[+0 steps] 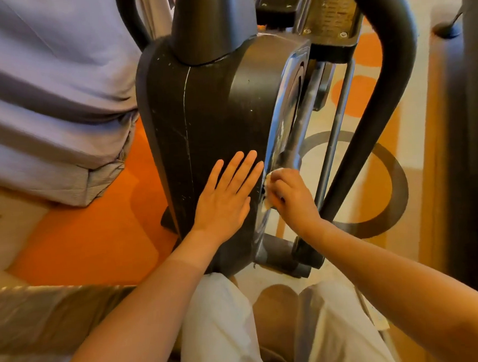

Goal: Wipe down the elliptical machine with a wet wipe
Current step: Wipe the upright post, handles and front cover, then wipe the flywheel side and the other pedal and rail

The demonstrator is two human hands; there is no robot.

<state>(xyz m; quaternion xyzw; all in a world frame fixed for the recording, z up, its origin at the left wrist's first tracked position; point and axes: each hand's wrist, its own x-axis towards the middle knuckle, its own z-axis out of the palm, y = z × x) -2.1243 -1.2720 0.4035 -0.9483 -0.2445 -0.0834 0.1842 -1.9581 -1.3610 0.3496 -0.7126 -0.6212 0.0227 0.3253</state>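
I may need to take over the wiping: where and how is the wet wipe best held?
Grip the wet wipe bunched in the fingers from the machine's right, as the right hand does: the silver side panel faces that way.

A carpet point(91, 244) covers the floor — orange on the left, cream with orange patches and a dark ring on the right. A bed point(48, 107) draped in grey-lilac sheets fills the upper left, lit warmly.
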